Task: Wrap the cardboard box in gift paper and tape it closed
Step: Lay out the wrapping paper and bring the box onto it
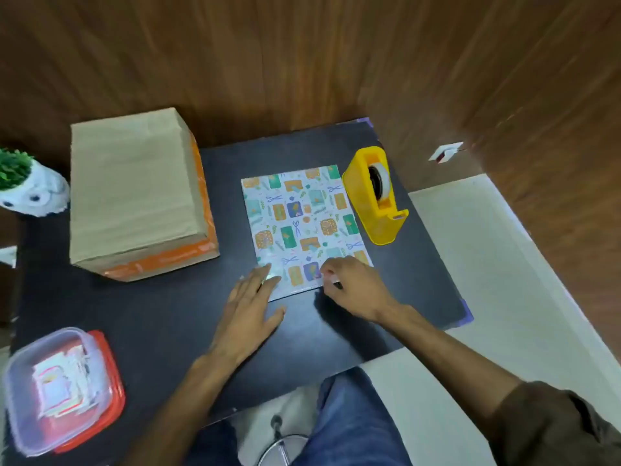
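We see the folded paper (302,223) lying flat mid-table (168,314), its long axis running near to far. Our left hand (250,307) is spread flat, fingertips pressing the near-left corner, while our right hand (353,284) curls at the near edge, apparently pinching the top layer. The box (134,193) stands well apart to the far left, nearer the left hand than the right, and the dispenser (373,196) sits just right of the paper. We judge the sheet must be unfolded before the box comes over.
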